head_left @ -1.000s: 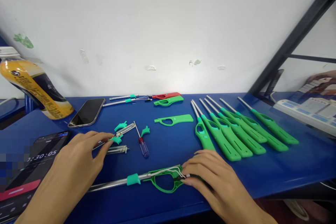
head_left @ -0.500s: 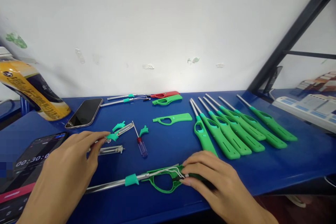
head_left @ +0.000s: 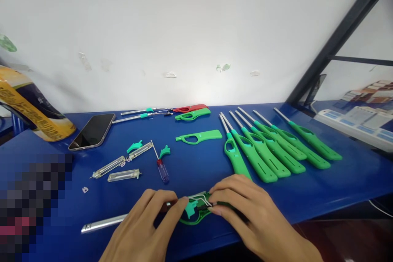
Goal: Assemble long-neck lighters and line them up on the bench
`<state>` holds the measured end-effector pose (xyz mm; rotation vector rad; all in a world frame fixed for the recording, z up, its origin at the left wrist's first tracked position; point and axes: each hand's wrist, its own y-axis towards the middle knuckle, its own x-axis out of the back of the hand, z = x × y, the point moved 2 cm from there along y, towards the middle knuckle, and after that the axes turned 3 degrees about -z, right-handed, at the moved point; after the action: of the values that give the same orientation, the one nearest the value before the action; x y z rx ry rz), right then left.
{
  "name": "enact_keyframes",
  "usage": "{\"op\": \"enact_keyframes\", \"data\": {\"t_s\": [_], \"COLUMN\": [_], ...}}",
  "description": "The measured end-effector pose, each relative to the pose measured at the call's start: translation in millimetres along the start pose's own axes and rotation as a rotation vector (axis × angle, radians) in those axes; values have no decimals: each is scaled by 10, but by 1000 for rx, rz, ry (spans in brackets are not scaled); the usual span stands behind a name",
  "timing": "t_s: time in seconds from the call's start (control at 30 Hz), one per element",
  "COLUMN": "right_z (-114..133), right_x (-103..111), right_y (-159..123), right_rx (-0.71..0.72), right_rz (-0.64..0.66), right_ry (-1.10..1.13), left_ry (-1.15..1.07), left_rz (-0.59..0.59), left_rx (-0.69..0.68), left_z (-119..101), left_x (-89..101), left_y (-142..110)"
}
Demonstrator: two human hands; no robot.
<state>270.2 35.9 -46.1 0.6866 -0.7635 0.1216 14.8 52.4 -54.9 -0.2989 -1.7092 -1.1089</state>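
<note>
Your right hand (head_left: 248,208) is closed around the back part of an open green plastic lighter half-shell (head_left: 192,222), with thumb and fingertips on opposite edges. Your left hand (head_left: 147,225) is at the front of the shell, thumb and fingertips drawn together just beside a teal plastic hook-shaped trigger (head_left: 191,209); whether they pinch it cannot be told. This trigger lies over the shell's loop, between your two hands.

Thin white wires (head_left: 201,196) run along the shell to a black part (head_left: 203,208) at your right fingertips. A slender silvery metal tube (head_left: 104,224) emerges to the left from beneath your left hand.

Beyond your left hand, on the blue tabletop (head_left: 196,163), are three clear plastic oblong reservoirs (head_left: 124,175), a screwdriver with a translucent purple handle and red collar (head_left: 163,172), and two further teal triggers (head_left: 165,151). Directly beyond your hands is a separate bright green half-shell (head_left: 204,136), lying flat. Beyond your right hand, long green lighters with metal tubes (head_left: 270,172) lie side by side, slanted. Farther off, beyond your left hand, lie a black smartphone (head_left: 92,132) and a tilted yellow-labelled bottle (head_left: 33,106).
</note>
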Motion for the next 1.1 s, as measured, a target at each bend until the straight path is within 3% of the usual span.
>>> {"op": "enact_keyframes", "data": {"t_s": [0.13, 0.33, 0.63, 0.87, 1.1], "right_z": [3, -1, -14, -37, -40], "right_x": [7, 18, -3, -16, -8], "right_y": [7, 6, -17, -34, -25], "right_rx": [11, 12, -2, 9, 37], "right_rz": [-1, -4, 16, 21, 19], "right_ry": [0, -14, 27, 19, -3], "left_ry": [-54, -5, -77, -134, -30], "left_rz": [73, 87, -47, -73, 40], "left_rx": [-8, 0, 94, 125, 36], "left_z": [8, -35, 55, -48, -15], "left_x": [-62, -95, -64, -72, -97], "left_y": [25, 18, -31, 83, 30]}}
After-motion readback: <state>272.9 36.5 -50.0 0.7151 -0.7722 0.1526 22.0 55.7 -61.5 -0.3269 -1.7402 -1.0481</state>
